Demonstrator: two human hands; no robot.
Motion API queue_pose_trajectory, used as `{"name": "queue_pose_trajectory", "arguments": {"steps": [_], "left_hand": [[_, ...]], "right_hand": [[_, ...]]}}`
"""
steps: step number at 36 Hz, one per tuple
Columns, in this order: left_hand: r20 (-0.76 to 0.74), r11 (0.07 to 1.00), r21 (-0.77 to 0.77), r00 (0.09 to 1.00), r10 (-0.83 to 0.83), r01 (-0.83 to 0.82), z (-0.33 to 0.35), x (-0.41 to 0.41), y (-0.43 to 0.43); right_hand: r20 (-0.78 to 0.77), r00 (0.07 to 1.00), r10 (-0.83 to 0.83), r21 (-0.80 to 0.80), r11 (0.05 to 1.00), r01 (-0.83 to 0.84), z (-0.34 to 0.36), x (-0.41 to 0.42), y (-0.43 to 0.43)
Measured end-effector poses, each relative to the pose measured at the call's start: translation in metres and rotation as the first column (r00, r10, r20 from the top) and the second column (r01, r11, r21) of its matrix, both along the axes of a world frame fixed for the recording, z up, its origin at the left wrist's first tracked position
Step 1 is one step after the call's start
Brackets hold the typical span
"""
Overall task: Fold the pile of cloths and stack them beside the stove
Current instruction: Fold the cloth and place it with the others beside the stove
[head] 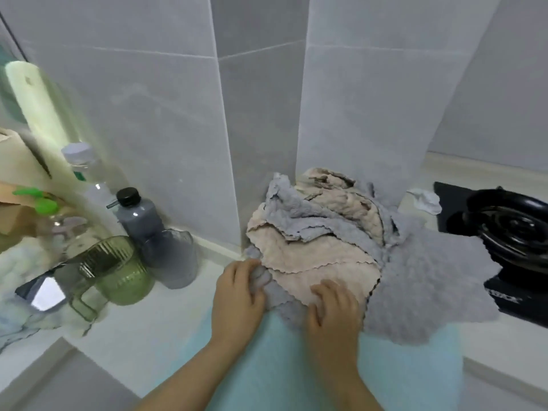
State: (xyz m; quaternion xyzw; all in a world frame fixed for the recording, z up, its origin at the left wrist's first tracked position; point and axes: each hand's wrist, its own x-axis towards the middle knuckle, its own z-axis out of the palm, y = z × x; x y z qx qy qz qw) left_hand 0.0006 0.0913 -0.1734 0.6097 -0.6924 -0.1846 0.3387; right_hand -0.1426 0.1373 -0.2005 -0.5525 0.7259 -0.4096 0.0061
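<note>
Grey tiled walls [142, 114] meet in a corner above the white counter [166, 321]. The heap of fleecy grey and beige cloths [314, 253] sits in that corner, at 12 o'clock from our hands. Its large grey cloth [430, 277] touches the black gas stove [510, 229] at 3 o'clock. Our left hand [240, 295] pinches a grey fold at the heap's near edge, and our right hand [335, 310] curls its fingers into the beige-grey edge beside it. The heap has no clear front; its long axis runs roughly 10 to 4 o'clock. Tugging one cloth free could, we judge, drag tangled neighbours along or snag the large grey cloth on the burner.
</note>
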Motion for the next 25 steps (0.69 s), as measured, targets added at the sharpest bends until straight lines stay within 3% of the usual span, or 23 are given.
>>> {"name": "queue_pose_trajectory", "arguments": {"steps": [4, 9, 12, 14, 16, 19, 25], "left_hand": [[-0.024, 0.98, 0.186, 0.997, -0.073, 0.076, -0.023, 0.011, -0.009], [0.033, 0.983, 0.157, 0.994, -0.101, 0.094, -0.035, 0.012, -0.015], [0.032, 0.992, 0.09, 0.995, -0.096, 0.093, -0.041, 0.011, -0.014], [0.017, 0.991, 0.045, 0.991, -0.13, 0.129, -0.045, 0.013, -0.013], [-0.038, 0.985, 0.01, 0.985, -0.17, 0.171, -0.049, 0.016, -0.012], [-0.124, 0.972, -0.046, 0.964, -0.236, 0.232, -0.052, 0.02, -0.012], [-0.104, 0.935, -0.096, 0.931, -0.35, 0.341, -0.056, 0.021, -0.009]], "right_hand": [[-0.13, 0.991, -0.02, 0.139, 0.99, 0.038, -0.015, 0.013, 0.012], [-0.183, 0.983, -0.01, 0.268, 0.962, 0.06, -0.027, 0.023, 0.018], [-0.19, 0.981, -0.045, 0.179, 0.981, 0.08, -0.029, 0.021, 0.018], [-0.093, 0.992, -0.089, 0.045, 0.995, 0.094, -0.03, 0.022, 0.021], [0.028, 0.984, -0.176, -0.043, 0.983, 0.177, -0.029, 0.021, 0.026], [0.051, 0.932, -0.36, -0.099, 0.926, 0.363, -0.023, 0.016, 0.036], [-0.112, 0.922, -0.371, 0.265, 0.883, 0.388, -0.016, -0.004, 0.052]]}}
